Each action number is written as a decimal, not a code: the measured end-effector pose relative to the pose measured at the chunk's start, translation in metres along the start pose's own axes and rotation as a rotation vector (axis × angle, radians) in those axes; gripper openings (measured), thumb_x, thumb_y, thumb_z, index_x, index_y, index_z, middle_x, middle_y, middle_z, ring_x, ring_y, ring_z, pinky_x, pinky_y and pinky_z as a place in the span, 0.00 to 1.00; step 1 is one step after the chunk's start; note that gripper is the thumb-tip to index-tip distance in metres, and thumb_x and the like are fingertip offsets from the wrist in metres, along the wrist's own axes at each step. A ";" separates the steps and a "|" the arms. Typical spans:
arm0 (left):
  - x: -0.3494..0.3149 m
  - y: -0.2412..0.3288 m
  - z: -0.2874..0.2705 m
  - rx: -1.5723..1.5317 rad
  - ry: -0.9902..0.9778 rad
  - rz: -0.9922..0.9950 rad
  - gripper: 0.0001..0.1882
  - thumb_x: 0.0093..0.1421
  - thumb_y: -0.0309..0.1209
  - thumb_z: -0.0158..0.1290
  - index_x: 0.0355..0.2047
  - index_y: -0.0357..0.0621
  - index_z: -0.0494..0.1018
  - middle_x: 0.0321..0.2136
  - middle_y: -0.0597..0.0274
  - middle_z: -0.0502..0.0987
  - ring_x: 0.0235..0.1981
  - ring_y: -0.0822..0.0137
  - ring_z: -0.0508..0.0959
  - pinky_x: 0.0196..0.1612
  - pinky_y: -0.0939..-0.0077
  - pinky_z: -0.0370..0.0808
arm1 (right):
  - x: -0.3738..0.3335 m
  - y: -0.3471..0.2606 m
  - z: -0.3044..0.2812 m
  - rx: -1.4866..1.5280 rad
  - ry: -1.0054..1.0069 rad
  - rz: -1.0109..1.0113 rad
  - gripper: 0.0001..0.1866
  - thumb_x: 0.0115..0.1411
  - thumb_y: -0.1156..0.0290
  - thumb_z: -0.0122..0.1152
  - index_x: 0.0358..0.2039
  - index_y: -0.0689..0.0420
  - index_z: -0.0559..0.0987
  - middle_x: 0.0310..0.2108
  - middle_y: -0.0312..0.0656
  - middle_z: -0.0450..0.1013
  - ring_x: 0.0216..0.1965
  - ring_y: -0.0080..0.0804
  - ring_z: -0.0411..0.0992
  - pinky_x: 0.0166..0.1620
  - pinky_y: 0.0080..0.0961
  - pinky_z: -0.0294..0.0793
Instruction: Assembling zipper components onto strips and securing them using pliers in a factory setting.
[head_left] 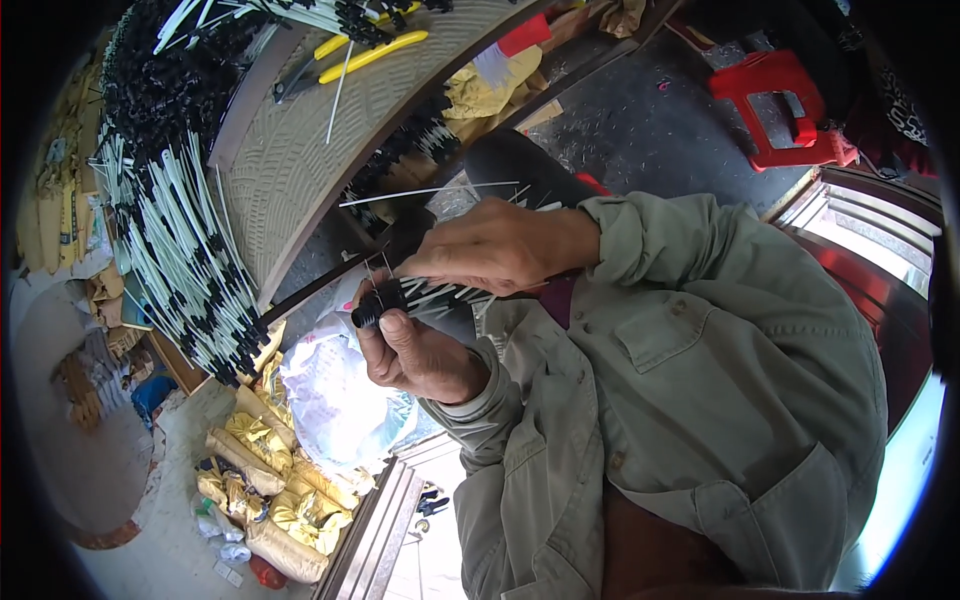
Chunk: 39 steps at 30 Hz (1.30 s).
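Note:
Low in front of my body, my left hand (425, 362) is closed around a small bundle of thin white sticks with black ends. The bundle's black end (378, 304) shows between thumb and fingers, and its white sticks (440, 296) stick out to the right beneath my other hand. Just above, my right hand (490, 248) is bent over the bundle with its fingertips together near the black end. Thin pale pieces (378, 262) show at these fingertips; whether they are gripped is unclear. A single long white stick (430, 193) lies beyond the right hand.
A large heap of black-ended white sticks (185, 250) lies left beside a ridged tabletop (290, 165). Yellow-handled pliers (370, 60) rest on that top. Yellow wrapped packages (290, 500) and a clear plastic bag (340, 390) are lower left. A red stool (775, 110) stands upper right.

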<state>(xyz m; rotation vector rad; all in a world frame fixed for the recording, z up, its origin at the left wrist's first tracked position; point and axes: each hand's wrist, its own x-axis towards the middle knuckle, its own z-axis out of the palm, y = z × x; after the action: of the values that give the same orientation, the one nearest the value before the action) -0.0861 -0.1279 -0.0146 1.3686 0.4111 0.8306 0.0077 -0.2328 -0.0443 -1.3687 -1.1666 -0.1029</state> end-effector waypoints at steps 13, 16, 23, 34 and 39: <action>-0.001 0.000 0.011 0.197 -0.053 0.125 0.22 0.58 0.39 0.47 0.39 0.27 0.69 0.34 0.52 0.74 0.35 0.65 0.72 0.42 0.74 0.68 | 0.003 0.001 -0.015 -0.276 -0.251 -0.167 0.20 0.50 0.77 0.53 0.46 0.67 0.68 0.26 0.43 0.70 0.24 0.31 0.72 0.22 0.23 0.71; -0.003 -0.001 0.013 0.260 -0.077 0.157 0.23 0.57 0.41 0.50 0.39 0.28 0.69 0.34 0.53 0.73 0.35 0.66 0.72 0.41 0.75 0.68 | -0.006 -0.011 -0.012 -0.416 -0.191 -0.148 0.21 0.51 0.77 0.52 0.46 0.69 0.68 0.29 0.46 0.72 0.27 0.31 0.73 0.24 0.23 0.73; -0.005 -0.003 0.014 0.218 -0.099 0.141 0.27 0.56 0.47 0.49 0.38 0.28 0.68 0.35 0.50 0.73 0.40 0.59 0.73 0.52 0.61 0.65 | -0.007 -0.018 -0.021 -0.147 -0.162 0.059 0.13 0.49 0.76 0.57 0.37 0.61 0.72 0.28 0.42 0.71 0.26 0.34 0.73 0.23 0.24 0.72; -0.011 -0.011 0.023 0.487 0.023 0.244 0.27 0.64 0.45 0.26 0.38 0.29 0.62 0.33 0.44 0.72 0.36 0.54 0.75 0.42 0.64 0.73 | 0.008 -0.009 -0.020 -0.063 -0.193 0.037 0.10 0.44 0.79 0.56 0.28 0.59 0.67 0.20 0.39 0.63 0.21 0.36 0.69 0.19 0.29 0.64; -0.014 -0.008 0.026 0.462 -0.008 0.257 0.26 0.64 0.46 0.25 0.38 0.31 0.59 0.32 0.45 0.72 0.35 0.55 0.75 0.45 0.62 0.72 | 0.006 -0.008 -0.023 -0.033 -0.297 0.049 0.10 0.43 0.80 0.56 0.28 0.60 0.68 0.22 0.40 0.66 0.23 0.37 0.70 0.20 0.29 0.66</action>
<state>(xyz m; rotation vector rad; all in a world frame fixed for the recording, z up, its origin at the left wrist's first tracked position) -0.0751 -0.1560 -0.0201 1.8813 0.4432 0.9771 0.0188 -0.2498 -0.0292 -1.4751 -1.3806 0.1202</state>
